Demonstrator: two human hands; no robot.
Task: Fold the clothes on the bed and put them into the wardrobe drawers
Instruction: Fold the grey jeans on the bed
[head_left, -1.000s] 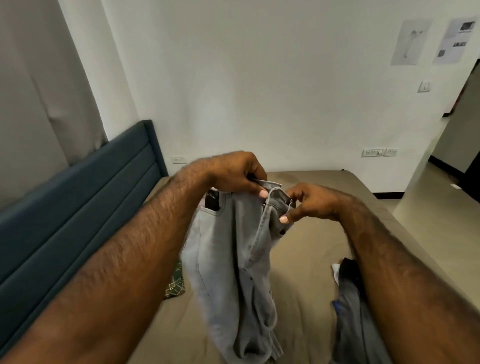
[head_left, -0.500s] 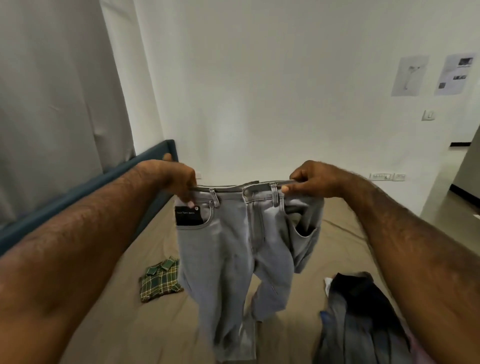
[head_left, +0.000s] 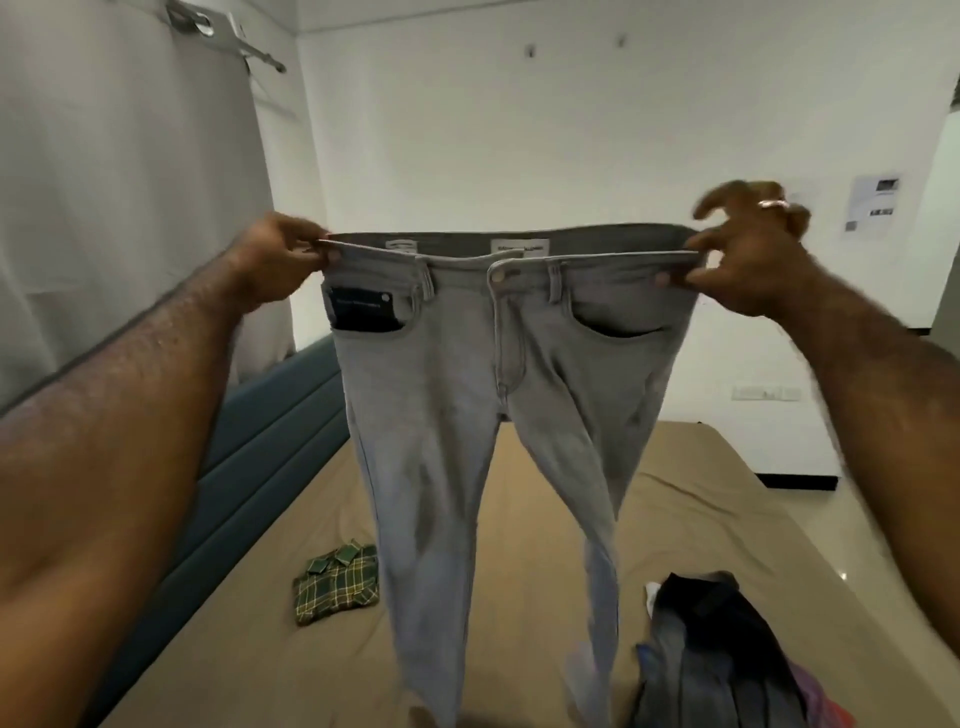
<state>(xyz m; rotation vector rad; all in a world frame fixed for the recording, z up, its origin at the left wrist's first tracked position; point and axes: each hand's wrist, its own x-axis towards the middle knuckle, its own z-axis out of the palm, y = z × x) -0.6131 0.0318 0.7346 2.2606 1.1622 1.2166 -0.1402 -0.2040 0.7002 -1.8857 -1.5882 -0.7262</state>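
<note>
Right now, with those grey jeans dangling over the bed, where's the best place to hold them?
At the waistband's two outer ends, from either side, as the left hand and right hand pinch the grey jeans now. The band is a stiff, straight edge; stretched level, it probably lets both legs hang flat and untwisted above the bed, ready for folding.

white wall (head_left: 519, 130), grey curtain (head_left: 119, 182), wall papers (head_left: 872, 208)
</note>
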